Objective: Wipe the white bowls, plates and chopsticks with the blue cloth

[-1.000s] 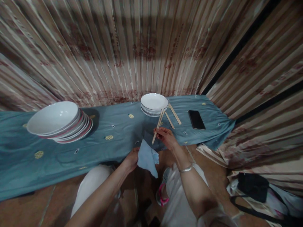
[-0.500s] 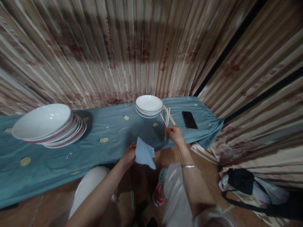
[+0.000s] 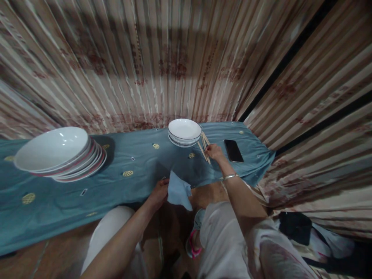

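Observation:
My left hand point(image 3: 160, 192) is closed on a light blue cloth point(image 3: 179, 192), which hangs down past the table's front edge. Over the table, my right hand point(image 3: 214, 151) has its fingers pressed on wooden chopsticks point(image 3: 205, 148); several of them lie close together, partly covered by the fingers. Just left of the chopsticks stands a small stack of white bowls with dark rims point(image 3: 185, 129). A black phone point(image 3: 233, 150) lies flat to the right of my right hand.
On the left of the blue-green tablecloth point(image 3: 139, 155) stands a tall, leaning stack of large white bowls point(image 3: 54, 149) with red bands. Pleated curtains point(image 3: 162, 69) rise behind and at the right. A black bag point(image 3: 295, 228) lies low at the right.
My right hand has moved forward with the chopsticks, which now lie down beside the others instead of standing out from them. The blue cloth in my left hand hangs almost as before.

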The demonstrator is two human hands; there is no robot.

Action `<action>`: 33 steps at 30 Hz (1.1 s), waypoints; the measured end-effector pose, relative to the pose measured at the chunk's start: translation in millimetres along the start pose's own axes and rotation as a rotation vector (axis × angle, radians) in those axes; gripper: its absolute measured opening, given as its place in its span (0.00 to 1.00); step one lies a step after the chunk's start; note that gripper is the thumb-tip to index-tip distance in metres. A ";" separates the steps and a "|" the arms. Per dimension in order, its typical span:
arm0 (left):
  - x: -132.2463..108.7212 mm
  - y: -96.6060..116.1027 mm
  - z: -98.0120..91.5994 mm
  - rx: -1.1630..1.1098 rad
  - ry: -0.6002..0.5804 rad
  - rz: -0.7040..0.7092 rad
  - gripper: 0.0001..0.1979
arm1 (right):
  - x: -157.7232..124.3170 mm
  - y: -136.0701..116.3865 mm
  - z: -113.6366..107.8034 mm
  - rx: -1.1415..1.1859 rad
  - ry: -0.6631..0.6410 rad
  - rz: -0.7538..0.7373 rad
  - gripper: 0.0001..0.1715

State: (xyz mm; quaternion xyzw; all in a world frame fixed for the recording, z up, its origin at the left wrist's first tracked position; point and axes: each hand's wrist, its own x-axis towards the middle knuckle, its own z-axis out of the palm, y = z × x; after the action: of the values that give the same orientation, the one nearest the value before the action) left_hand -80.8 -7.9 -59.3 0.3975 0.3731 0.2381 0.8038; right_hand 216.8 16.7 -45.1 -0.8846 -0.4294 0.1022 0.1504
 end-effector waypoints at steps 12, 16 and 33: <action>5.8 -3.3 -4.9 0.018 -0.015 -0.004 0.16 | 12.0 -5.1 2.8 -0.141 -0.124 0.029 0.11; 7.4 -5.5 -6.1 0.011 -0.030 0.004 0.16 | 9.6 -8.1 3.0 -0.175 -0.113 0.049 0.14; 7.9 -5.8 -7.0 -0.016 -0.013 0.010 0.12 | -1.2 -14.0 5.9 -0.296 -0.074 0.017 0.23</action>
State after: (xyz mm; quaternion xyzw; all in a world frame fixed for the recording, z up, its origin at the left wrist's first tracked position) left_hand -81.1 -2.6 -70.0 0.3946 0.3641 0.2425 0.8081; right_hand 204.0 25.0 -45.6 -0.8962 -0.4377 0.0718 0.0017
